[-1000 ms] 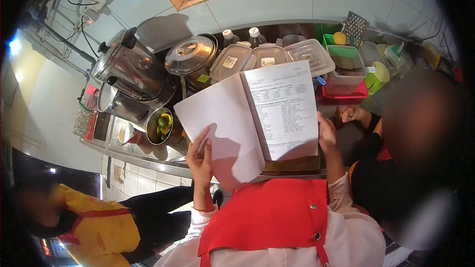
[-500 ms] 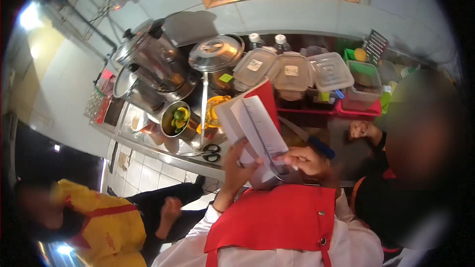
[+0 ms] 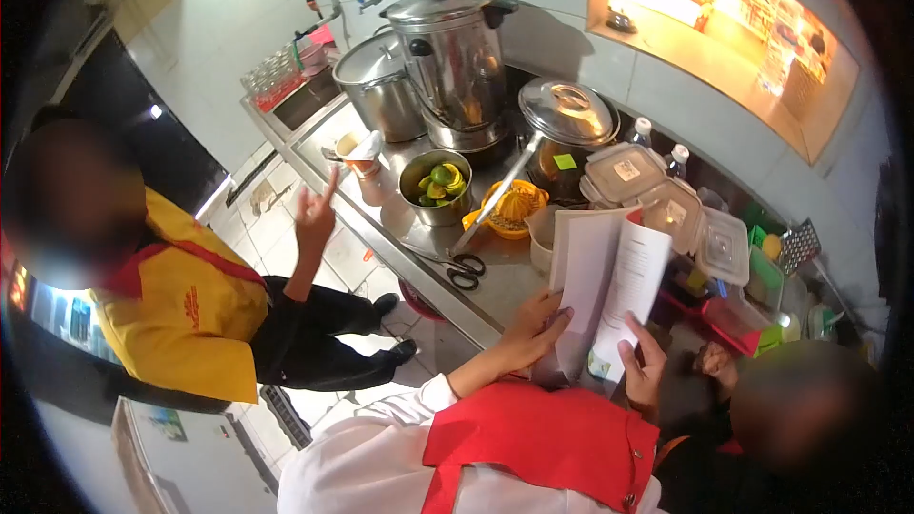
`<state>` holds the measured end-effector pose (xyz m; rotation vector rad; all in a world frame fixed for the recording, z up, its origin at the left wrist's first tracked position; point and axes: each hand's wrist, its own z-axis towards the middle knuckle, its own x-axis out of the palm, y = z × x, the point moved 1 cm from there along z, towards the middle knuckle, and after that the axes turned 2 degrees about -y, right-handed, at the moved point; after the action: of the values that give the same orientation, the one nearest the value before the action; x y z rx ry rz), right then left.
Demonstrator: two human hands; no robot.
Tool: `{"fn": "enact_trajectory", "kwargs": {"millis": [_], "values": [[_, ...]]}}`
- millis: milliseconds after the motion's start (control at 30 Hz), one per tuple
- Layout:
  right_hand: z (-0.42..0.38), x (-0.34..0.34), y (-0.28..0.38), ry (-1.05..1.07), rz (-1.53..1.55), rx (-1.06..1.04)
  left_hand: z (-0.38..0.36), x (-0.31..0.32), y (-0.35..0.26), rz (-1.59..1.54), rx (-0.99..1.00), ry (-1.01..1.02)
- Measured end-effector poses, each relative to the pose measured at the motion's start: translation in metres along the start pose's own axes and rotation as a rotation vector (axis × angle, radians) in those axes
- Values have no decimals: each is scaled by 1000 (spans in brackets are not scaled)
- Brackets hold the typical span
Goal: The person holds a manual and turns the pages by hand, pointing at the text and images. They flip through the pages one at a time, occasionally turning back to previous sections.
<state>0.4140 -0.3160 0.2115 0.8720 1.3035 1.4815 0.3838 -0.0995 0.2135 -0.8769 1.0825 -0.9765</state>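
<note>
I have a red-covered book [image 3: 633, 271] open in front of me over the counter's front edge, with lines of text and a small coloured patch low on its right page. My left hand [image 3: 531, 331] is closed on the lower left side, thumb on the page. At the lower right edge, my right hand [image 3: 644, 366] has its fingertips and thumb against the page. Just left of the book are black-handled scissors [image 3: 465, 273], a yellow citrus juicer [image 3: 512, 207] and a steel pot of cut green citrus [image 3: 436, 192].
Large lidded steel pots [image 3: 452, 67] stand at the back of the counter [image 3: 409, 228]. Several lidded plastic boxes [image 3: 671, 214] are stacked on the right. A person in yellow [image 3: 190, 305] stands at left with a raised hand; another person's hand [image 3: 714, 362] is at right.
My view has swung left, so the counter appears further right. The book is opened wider, and my right hand has moved from mid-page to its right edge. The person in yellow has raised a hand.
</note>
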Motion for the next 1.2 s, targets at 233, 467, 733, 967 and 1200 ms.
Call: {"fn": "enact_trajectory", "kwargs": {"millis": [233, 467, 733, 967, 1200], "values": [[11, 7, -3, -148, 145, -201, 0, -4, 1, 40, 158, -129], [3, 8, 5, 13, 126, -90, -4, 10, -22, 137, 283, 55], [-15, -9, 9, 153, 29, 59, -6, 15, -37, 75, 365, 268], [-5, 2, 17, 283, -248, -154, -11, 16, -37, 47, 403, 266], [-2, 17, 18, 356, -109, -17, -14, 12, -21, 99, 356, 199]]}}
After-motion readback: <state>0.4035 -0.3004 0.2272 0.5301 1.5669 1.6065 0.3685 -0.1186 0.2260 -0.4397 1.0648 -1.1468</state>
